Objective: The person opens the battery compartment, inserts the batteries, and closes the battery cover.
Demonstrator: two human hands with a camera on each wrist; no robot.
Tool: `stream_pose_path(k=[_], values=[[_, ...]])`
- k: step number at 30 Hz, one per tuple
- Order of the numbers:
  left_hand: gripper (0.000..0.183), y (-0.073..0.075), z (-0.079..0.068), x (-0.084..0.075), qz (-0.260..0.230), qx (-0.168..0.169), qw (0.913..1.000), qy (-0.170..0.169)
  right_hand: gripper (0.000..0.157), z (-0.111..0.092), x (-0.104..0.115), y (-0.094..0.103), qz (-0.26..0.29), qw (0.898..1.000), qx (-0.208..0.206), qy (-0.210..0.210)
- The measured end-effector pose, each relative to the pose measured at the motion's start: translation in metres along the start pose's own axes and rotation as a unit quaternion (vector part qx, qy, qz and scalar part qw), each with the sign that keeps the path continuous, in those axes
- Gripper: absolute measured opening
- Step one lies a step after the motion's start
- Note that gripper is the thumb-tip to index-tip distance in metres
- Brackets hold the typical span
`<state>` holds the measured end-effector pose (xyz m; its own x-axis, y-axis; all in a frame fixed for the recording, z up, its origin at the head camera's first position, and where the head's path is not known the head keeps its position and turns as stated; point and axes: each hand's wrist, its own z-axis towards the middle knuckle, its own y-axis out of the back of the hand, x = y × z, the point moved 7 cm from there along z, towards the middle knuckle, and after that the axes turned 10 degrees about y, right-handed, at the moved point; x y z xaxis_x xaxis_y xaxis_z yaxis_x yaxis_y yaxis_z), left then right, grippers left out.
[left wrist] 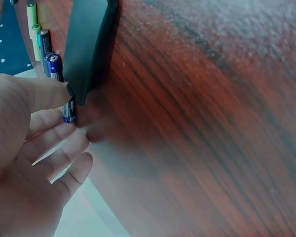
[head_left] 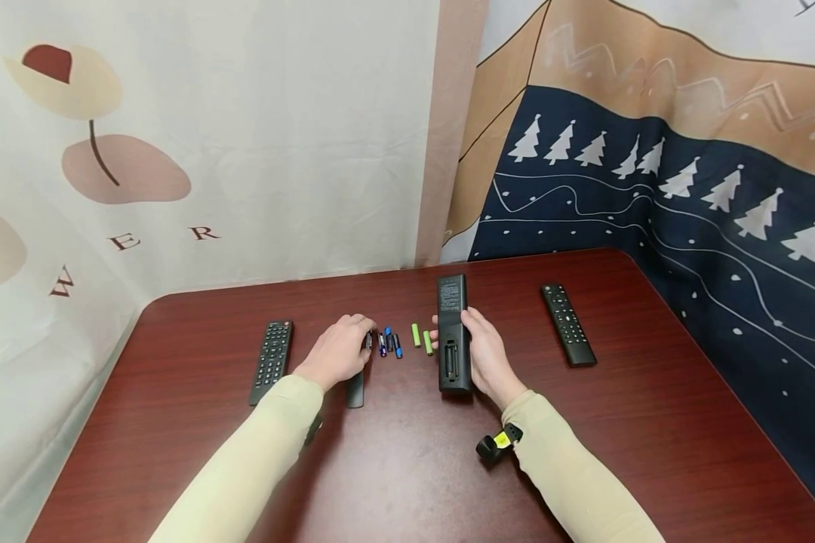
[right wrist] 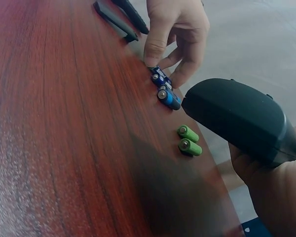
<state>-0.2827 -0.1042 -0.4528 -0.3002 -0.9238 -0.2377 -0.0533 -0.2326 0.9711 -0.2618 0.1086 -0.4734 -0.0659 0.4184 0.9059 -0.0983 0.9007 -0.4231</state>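
Note:
My right hand [head_left: 490, 356] grips a black remote control [head_left: 453, 328] with its back facing up and its battery compartment [head_left: 452, 360] uncovered. My left hand [head_left: 339, 351] is by a small row of batteries. Its thumb and a finger pinch a blue battery [left wrist: 68, 112] at the row's left end. Several more dark and blue batteries [head_left: 398, 346] lie just right of those fingers. Two green batteries [head_left: 428, 343] lie between them and the held remote. Partly under the left hand is a slim black cover [head_left: 355, 391].
Another remote [head_left: 272, 358] lies buttons up to the left of my left hand. A third remote [head_left: 568, 324] lies buttons up on the right side of the reddish-brown table [head_left: 407, 467]. Fabric curtains [head_left: 312, 151] hang along the table's far edge and right side.

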Motion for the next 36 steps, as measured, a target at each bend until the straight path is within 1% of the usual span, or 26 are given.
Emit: stream_pose_path(k=[4,11,16,20,29,36], values=[[0.035,0.000,0.000,0.002,0.002,0.000,1.0000,0.004,0.047,0.000,0.000,-0.001,0.001,1.000,0.000,0.001],[0.036,0.000,-0.002,0.005,-0.010,0.006,0.9999,0.012,0.047,0.000,-0.001,-0.003,0.010,1.000,0.000,-0.003],[0.036,0.001,-0.003,0.006,-0.009,-0.002,1.0000,0.003,0.047,-0.001,0.000,-0.003,0.012,1.000,0.001,-0.005],[0.034,0.005,-0.004,0.005,-0.013,-0.012,0.9998,-0.004,0.047,0.000,0.000,-0.004,0.013,1.000,0.001,-0.004],[0.035,0.014,-0.007,0.001,-0.010,-0.043,0.9986,-0.028,0.047,-0.001,-0.002,-0.005,0.027,1.000,0.001,-0.006],[0.036,0.017,-0.010,-0.004,-0.027,-0.058,0.9970,-0.042,0.047,-0.002,-0.003,-0.004,0.027,1.000,-0.001,-0.007]])
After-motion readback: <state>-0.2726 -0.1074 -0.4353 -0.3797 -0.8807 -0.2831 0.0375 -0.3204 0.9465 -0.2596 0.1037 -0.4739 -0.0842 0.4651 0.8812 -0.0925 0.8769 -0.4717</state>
